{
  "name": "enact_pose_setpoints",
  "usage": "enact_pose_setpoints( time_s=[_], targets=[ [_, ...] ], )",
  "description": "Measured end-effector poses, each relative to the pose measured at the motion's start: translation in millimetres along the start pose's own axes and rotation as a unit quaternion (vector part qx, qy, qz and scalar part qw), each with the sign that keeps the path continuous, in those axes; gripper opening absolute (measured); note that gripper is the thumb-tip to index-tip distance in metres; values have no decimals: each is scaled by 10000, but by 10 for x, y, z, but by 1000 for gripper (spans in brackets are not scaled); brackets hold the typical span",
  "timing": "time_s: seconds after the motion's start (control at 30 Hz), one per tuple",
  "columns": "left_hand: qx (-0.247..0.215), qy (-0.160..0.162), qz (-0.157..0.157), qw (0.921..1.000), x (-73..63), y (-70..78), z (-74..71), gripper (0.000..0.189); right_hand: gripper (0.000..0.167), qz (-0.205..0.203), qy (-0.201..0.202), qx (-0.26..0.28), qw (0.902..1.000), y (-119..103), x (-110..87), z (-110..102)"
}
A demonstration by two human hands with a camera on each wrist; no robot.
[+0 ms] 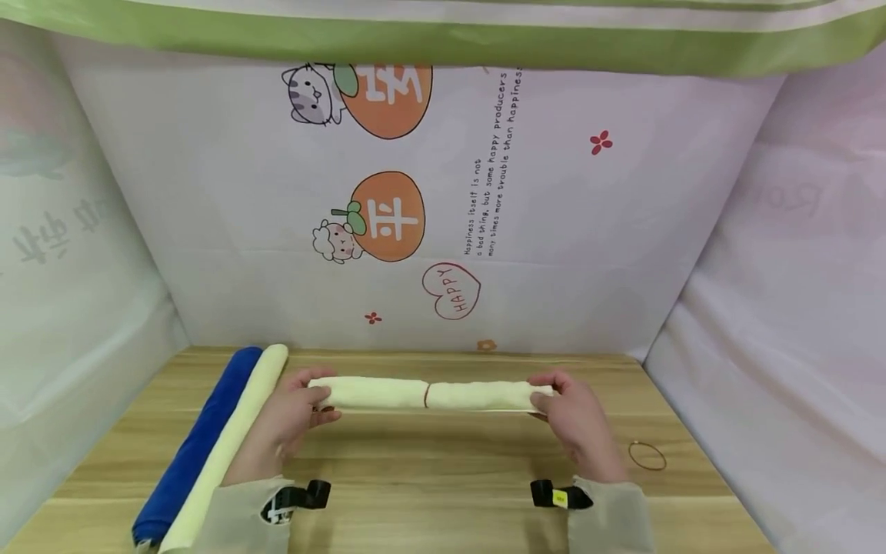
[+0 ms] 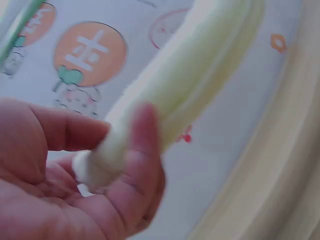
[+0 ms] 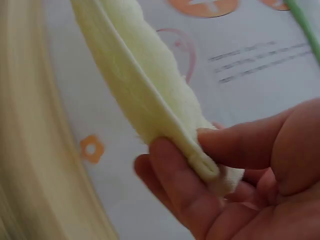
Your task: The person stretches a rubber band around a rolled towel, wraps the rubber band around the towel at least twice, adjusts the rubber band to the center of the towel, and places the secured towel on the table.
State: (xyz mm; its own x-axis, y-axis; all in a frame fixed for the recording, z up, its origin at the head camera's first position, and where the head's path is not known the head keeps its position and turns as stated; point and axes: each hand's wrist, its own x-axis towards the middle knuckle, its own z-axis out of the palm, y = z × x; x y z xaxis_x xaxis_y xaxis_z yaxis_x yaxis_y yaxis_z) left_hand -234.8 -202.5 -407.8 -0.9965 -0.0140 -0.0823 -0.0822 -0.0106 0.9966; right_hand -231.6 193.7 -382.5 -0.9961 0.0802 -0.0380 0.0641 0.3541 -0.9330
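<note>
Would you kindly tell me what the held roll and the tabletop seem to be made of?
Held roll: probably terry or fleece cloth, matte, judging by its soft, fuzzy edge. Tabletop: smooth wood or wood-look laminate, judging by its streaky grain.

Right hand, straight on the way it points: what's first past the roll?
Beyond the pale yellow roll it holds, the right hand would likely meet the white printed backdrop, near the orange flower print. Nothing else shows between; the depth of that gap is unclear.
</note>
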Motion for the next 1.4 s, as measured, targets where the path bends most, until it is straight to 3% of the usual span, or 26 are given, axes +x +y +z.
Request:
enact_pose_setpoints(
  time_s=[0.1,0.27,0.53,0.73,0.97,1.03,1.07,1.13,1.23,1.27,1.3,1.33,1.4],
  targets=[
    [323,86,-201,9992,178,-54,40,40,29,-1,-298,-448,9986,79,206,10],
    [700,208,-370,9966,513,-125,135,43,35,70,-703,-688,9951,228,579,-41],
    [987,71,-309,9946,915,-210,322,43,34,-2,-550,-806,9952,509,1020,-168],
    [1432,-158,-66,9895,1039,-274,495,46,39,-139,-281,-1229,9919,569,1171,-218],
    [2315,-498,47,9716,1035,-328,654,57,41,-389,21,-1840,9822,574,1253,-268],
    [2889,-468,141,9561,1001,-295,699,60,44,-415,-76,-2087,9771,564,1242,-261],
    [3332,-450,200,9416,976,-268,727,62,47,-420,-141,-2236,9737,557,1232,-248],
    [4349,-501,357,8984,905,-208,801,65,50,-513,-272,-2606,9637,527,1197,-189],
    [5694,-810,694,8151,763,-146,954,63,53,-760,-426,-3235,9422,469,1121,-37],
    [5950,-961,775,7942,716,-133,1009,63,53,-875,-481,-3459,9329,446,1090,26],
    [6103,-1134,842,7794,670,-129,1061,62,52,-977,-590,-3652,9239,428,1058,89],
    [6185,-1285,862,7704,632,-134,1110,62,52,-1016,-715,-3770,9179,418,1027,149],
    [6219,-1500,808,7644,581,-152,1184,64,53,-974,-1045,-3921,9088,407,968,249]
  ],
)
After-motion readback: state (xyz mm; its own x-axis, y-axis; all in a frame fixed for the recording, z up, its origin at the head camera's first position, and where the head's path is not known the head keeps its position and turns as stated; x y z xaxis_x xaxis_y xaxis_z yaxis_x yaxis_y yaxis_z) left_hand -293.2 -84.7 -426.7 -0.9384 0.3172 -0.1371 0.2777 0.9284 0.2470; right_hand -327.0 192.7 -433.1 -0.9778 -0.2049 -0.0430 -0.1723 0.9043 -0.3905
